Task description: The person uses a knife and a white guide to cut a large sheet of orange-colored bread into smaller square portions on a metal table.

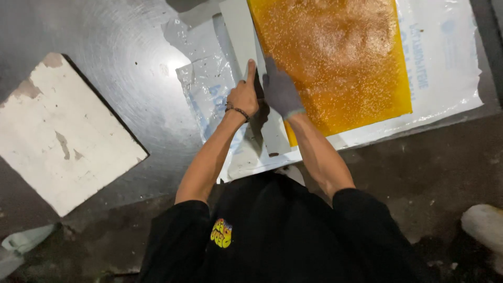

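left hand (243, 96): bare, beaded wristband, fingers pressed on grey flat strip (242, 36) | right hand (280, 91): grey glove, resting on edge of orange speckled sheet (335, 52), just beside strip | under both: white plastic sheet (445, 68) on grey metal table (120, 57) | left: chipped white board (63, 131)

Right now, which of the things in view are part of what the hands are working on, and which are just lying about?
In the work:
left hand, pressing the grey strip
gloved right hand, on the orange speckled sheet
white plastic sheeting underneath

Lying about:
white chipped board
crumpled plastic scrap
pale lump at the right edge
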